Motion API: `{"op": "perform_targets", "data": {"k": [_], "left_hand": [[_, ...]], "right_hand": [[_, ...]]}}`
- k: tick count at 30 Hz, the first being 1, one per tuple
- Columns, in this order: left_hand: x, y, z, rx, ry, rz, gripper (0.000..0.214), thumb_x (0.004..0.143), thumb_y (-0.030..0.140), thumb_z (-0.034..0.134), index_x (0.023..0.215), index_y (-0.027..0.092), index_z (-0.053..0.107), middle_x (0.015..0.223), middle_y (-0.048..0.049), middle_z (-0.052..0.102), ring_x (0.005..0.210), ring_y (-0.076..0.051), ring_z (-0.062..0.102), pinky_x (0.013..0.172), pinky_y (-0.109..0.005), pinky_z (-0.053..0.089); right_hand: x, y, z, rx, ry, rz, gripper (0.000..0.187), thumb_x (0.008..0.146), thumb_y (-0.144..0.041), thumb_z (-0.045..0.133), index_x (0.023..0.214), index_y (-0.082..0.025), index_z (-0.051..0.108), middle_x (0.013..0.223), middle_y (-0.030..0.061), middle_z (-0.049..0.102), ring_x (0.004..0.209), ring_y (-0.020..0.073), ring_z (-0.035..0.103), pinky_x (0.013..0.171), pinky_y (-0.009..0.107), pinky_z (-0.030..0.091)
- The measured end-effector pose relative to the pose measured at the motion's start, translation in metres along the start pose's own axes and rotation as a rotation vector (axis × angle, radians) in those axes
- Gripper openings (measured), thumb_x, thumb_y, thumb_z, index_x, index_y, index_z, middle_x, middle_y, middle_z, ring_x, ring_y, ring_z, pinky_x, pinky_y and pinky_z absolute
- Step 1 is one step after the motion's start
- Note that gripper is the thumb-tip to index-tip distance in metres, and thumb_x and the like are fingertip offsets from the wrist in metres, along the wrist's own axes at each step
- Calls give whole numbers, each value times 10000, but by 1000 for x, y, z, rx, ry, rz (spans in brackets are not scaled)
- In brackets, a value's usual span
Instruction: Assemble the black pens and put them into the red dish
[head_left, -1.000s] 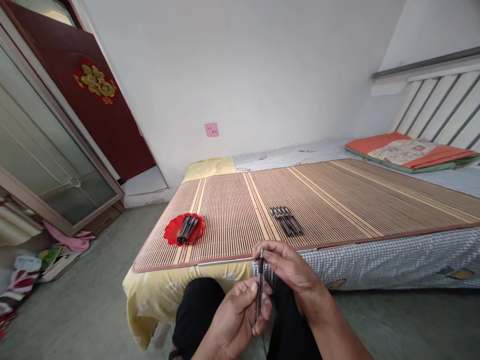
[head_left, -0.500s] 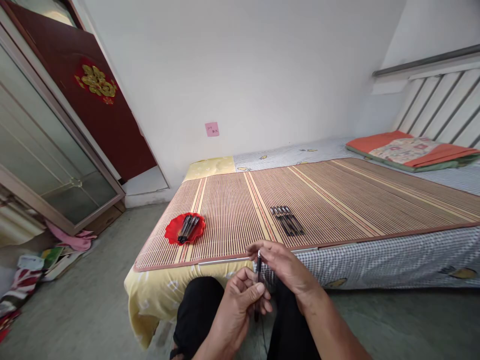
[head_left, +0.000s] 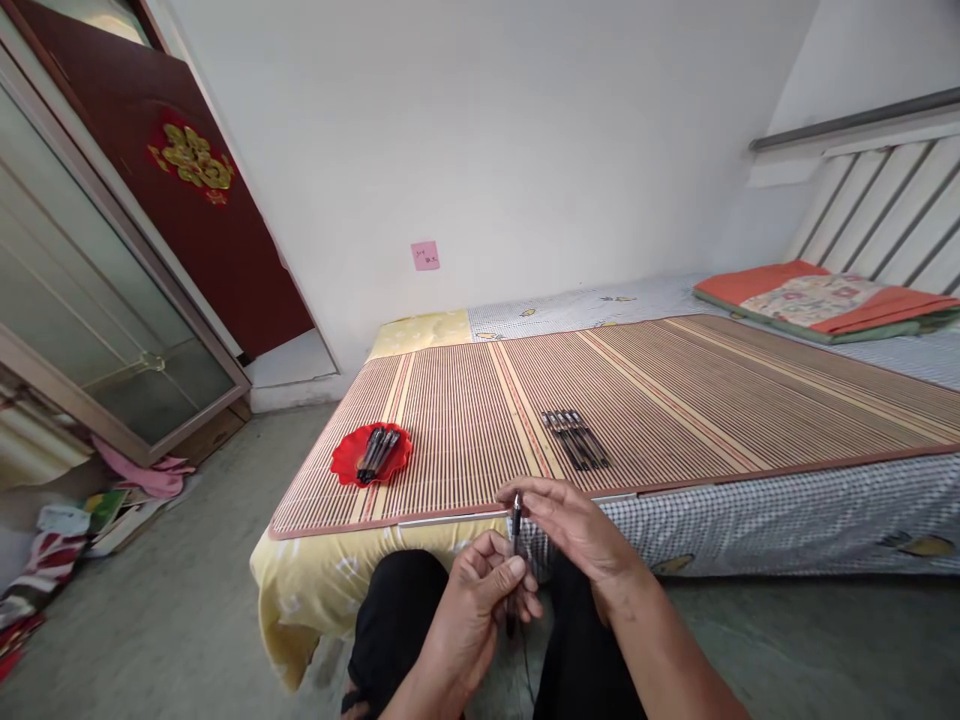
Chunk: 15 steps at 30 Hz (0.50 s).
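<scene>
My left hand (head_left: 491,590) is closed around a black pen (head_left: 517,520), thumb and fingers pinching its barrel. The pen stands nearly upright, its silvery pointed tip at the top. Just at that tip, my right hand (head_left: 566,525) has its fingers stretched out and held over it; whether they touch the tip is hard to tell. On the bamboo mat ahead lies a row of several black pens (head_left: 576,440), side by side. To the left, a red scalloped dish (head_left: 346,462) holds a pile of dark pen pieces (head_left: 379,453).
The striped mat (head_left: 457,410) covers a bed whose front edge runs just beyond my knees. A folded orange quilt (head_left: 795,300) lies at the far right by the slatted headboard (head_left: 892,210). A glass-panelled door (head_left: 112,300) stands at the left.
Both hands stay almost in place around the pen. The view has shifted very slightly; the dish and the row of pens lie as before.
</scene>
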<state>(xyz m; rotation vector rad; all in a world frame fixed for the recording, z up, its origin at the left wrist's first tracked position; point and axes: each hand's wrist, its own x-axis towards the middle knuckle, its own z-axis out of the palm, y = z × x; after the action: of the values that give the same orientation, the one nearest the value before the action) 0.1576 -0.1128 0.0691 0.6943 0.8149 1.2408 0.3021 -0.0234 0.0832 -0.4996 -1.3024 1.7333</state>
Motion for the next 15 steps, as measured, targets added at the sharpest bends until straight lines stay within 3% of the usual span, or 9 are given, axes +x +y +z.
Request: {"op": "perform_targets", "data": {"k": [5, 10, 15], "left_hand": [[2, -1, 0, 16, -5, 3, 468, 705, 409, 917, 785, 178, 518, 643, -11, 703, 483, -114, 656, 472, -176, 451], [1, 0, -1, 13, 5, 6, 465, 705, 416, 916, 808, 177, 530, 643, -7, 703, 490, -120, 662, 484, -185, 461], [0, -3, -2, 19, -5, 4, 471, 706, 429, 910, 808, 181, 523, 647, -14, 709, 497, -134, 673, 486, -193, 459]], "right_hand": [[4, 7, -5, -53, 70, -22, 265, 758, -438, 876, 753, -202, 758, 856, 9, 682, 837, 160, 587, 830, 295, 437], [3, 6, -6, -43, -10, 3, 355, 897, -528, 722, 1058, -219, 790, 996, 62, 723, 1011, 221, 631, 969, 376, 439], [3, 6, -4, -171, 16, -53, 265, 873, -465, 762, 888, -204, 806, 942, 48, 700, 949, 202, 617, 919, 342, 436]]}}
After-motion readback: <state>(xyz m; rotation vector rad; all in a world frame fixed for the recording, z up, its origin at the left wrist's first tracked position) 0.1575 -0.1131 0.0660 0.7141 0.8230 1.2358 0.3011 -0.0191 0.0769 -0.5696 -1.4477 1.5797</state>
